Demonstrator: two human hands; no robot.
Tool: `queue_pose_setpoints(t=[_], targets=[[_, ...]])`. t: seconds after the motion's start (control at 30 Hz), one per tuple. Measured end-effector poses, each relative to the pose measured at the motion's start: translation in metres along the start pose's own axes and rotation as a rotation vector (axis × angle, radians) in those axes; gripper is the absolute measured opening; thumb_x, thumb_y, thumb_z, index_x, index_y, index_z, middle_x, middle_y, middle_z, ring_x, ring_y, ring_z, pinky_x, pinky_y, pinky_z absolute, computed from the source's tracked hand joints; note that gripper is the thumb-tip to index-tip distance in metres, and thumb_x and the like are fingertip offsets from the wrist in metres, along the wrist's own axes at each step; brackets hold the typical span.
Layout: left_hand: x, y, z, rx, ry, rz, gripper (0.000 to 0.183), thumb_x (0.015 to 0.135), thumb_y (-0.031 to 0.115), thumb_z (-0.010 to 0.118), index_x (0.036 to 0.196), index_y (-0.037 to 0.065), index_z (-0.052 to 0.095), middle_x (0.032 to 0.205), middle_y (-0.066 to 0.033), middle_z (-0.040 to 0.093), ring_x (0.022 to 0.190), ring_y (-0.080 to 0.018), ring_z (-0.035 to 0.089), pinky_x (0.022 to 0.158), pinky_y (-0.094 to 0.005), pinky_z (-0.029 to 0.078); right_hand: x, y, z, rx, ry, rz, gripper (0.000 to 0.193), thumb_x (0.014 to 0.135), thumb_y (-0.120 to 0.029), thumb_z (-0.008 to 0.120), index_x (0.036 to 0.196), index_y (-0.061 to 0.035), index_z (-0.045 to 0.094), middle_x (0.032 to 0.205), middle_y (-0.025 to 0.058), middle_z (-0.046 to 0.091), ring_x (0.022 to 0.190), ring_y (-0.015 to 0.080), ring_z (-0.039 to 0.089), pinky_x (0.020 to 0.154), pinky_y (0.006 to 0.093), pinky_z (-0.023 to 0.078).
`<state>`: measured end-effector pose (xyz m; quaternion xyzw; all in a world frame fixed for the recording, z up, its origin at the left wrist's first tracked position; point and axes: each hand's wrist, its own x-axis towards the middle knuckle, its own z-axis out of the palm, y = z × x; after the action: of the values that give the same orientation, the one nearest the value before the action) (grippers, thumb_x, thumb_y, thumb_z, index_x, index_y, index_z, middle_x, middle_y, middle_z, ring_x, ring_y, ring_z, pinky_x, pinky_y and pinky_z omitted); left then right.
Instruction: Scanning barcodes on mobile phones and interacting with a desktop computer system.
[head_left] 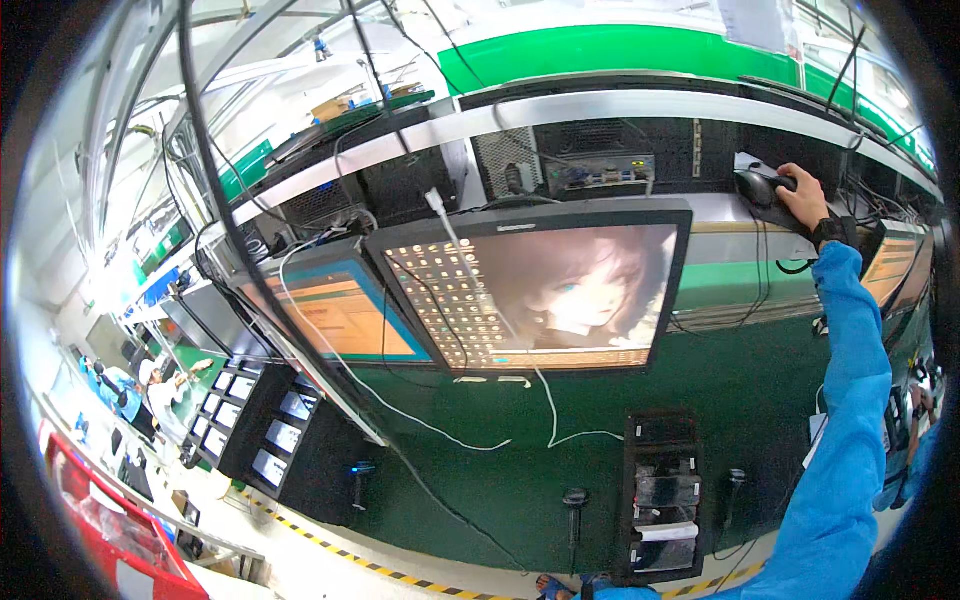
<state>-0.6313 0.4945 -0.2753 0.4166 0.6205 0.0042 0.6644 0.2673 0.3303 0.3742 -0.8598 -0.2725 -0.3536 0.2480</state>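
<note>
My right arm, in a blue sleeve, reaches up to the shelf above the screens. At its end my right hand [803,198] is closed around a black computer mouse [760,188], with a black band at the wrist. Black cables hang from the shelf below this hand. Left of it, a monitor [560,290] shows a desktop with icons and a drawn face. My left hand is out of view.
A second monitor [330,310] stands at the left. On the green bench [450,500] lies a black tray [630,530] holding dark flat devices. Handheld scanners [575,500] stand beside it. Loose white cables [420,428] cross the bench. A rack of lit screens [250,415] stands left.
</note>
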Motion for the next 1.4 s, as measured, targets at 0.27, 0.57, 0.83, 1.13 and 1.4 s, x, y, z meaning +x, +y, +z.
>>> queue_pose_setpoints(t=[0.27,0.57,0.83,1.13,1.4], targets=[[0.021,0.068,-0.017,-0.100,0.057,0.087,0.033,0.093,0.031,0.053,0.116,0.008,0.058,0.093,-0.0129,0.067,0.071,-0.0215,0.064,0.057,-0.0350,0.054,0.006,0.017,-0.006,-0.020,0.006,-0.026,0.038,0.075,-0.019,0.064,0.110,-0.0042,0.062,0.108,0.0175,0.065,0.105,0.0335,0.061,0.094,0.0369,0.045],[0.056,-0.002,-0.038,0.006,0.027,0.272,0.036,0.087,0.033,0.058,0.104,0.003,0.067,0.089,-0.0126,0.069,0.061,-0.0177,0.058,0.051,-0.0326,0.048,0.007,0.021,-0.003,-0.056,-0.013,-0.023,0.036,0.075,-0.019,0.063,0.108,-0.0038,0.061,0.104,0.0189,0.065,0.102,0.0340,0.062,0.090,0.0376,0.048],[0.077,-0.004,-0.036,0.077,0.043,0.271,0.038,0.086,0.031,0.062,0.104,-0.003,0.067,0.095,-0.0159,0.069,0.087,-0.0222,0.065,0.080,-0.0344,0.052,0.008,0.024,-0.005,-0.009,-0.012,-0.056,0.038,0.074,-0.018,0.062,0.109,-0.0030,0.060,0.106,0.0183,0.065,0.105,0.0331,0.061,0.093,0.0369,0.046],[0.088,-0.013,-0.019,0.069,0.022,0.349,0.030,0.086,0.025,0.064,0.104,0.001,0.068,0.095,-0.0143,0.069,0.085,-0.0208,0.065,0.078,-0.0326,0.052,0.008,0.021,-0.005,0.023,-0.049,-0.044,0.037,0.074,-0.017,0.061,0.108,-0.0027,0.060,0.105,0.0165,0.066,0.104,0.0306,0.062,0.093,0.0355,0.046],[0.075,-0.010,-0.015,0.052,0.046,0.326,0.028,0.086,0.023,0.064,0.101,0.000,0.069,0.091,-0.0142,0.070,0.083,-0.0207,0.066,0.077,-0.0317,0.053,0.010,0.020,-0.002,0.030,-0.053,0.033,0.036,0.073,-0.015,0.062,0.108,-0.0049,0.062,0.103,0.0150,0.067,0.102,0.0301,0.063,0.091,0.0345,0.046]])
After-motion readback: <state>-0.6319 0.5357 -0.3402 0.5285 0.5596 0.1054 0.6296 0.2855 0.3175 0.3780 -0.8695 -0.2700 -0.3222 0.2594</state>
